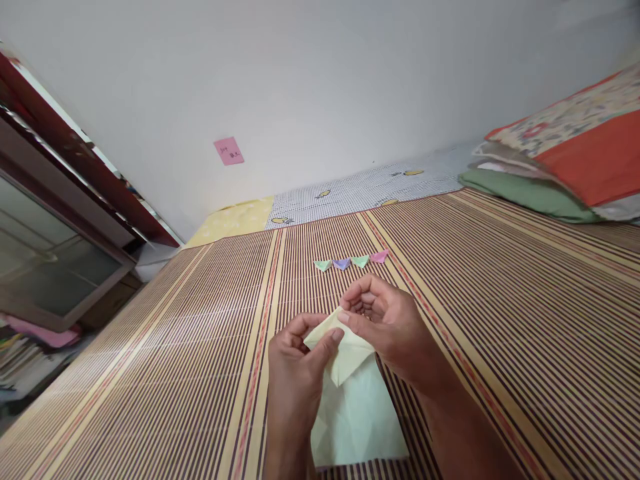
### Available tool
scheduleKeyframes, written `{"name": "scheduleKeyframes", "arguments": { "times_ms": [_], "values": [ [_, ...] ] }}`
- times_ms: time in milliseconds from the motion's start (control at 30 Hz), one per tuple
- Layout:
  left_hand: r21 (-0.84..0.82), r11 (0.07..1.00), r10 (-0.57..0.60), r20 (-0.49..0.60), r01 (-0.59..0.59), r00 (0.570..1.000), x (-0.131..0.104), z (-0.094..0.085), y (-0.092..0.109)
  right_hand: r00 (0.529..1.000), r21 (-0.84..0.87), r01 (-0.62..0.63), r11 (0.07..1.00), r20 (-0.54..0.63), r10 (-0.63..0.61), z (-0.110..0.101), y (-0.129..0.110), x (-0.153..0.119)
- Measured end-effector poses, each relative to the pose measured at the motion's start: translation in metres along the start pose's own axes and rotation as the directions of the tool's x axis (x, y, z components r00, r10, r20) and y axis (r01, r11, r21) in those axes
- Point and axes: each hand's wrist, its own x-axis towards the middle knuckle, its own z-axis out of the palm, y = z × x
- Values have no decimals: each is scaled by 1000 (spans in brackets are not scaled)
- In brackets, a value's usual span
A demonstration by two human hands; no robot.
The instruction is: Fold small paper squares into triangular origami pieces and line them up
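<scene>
A pale yellow sheet of folded paper (350, 353) is held between my two hands, creased and with one corner pointing down toward me. My left hand (297, 370) pinches its left side, thumb on the front face. At the top corner, my right hand (387, 320) grips the paper between thumb and fingers. Beneath it, a pale green stack of paper (357, 427) lies on the striped mat (190, 373). Beyond my hands, several small folded paper triangles (342, 264) in green, purple and pink sit in a row on the mat.
Folded bedding (590, 160) with a red and floral cover is piled at the right. A pink note (229, 151) is stuck on the white wall (310, 87). Patterned cloth (350, 190) runs along the wall. A glass-fronted cabinet (55, 260) stands at the left.
</scene>
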Motion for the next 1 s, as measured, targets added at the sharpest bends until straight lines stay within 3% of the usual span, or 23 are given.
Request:
{"name": "scheduleKeyframes", "arguments": {
  "times_ms": [167,267,400,733,1000],
  "values": [
    [52,998,-38,71,34,997,0,-4,-1,997,3,-24,1000,79,24,-3,4,2],
    [-29,999,-34,45,35,998,1,-5,-4,988,-16,-90,996,121,92,-4,6,2],
    [-132,991,-43,-37,38,998,3,-7,-10,943,-104,-201,974,247,222,-3,6,0],
    [-157,985,52,-161,-77,986,6,-8,-14,958,9,-228,974,178,223,5,13,1],
    [-387,922,-42,-109,-4,993,7,1,-8,961,46,-229,972,172,218,-1,15,0]
  ]
}}
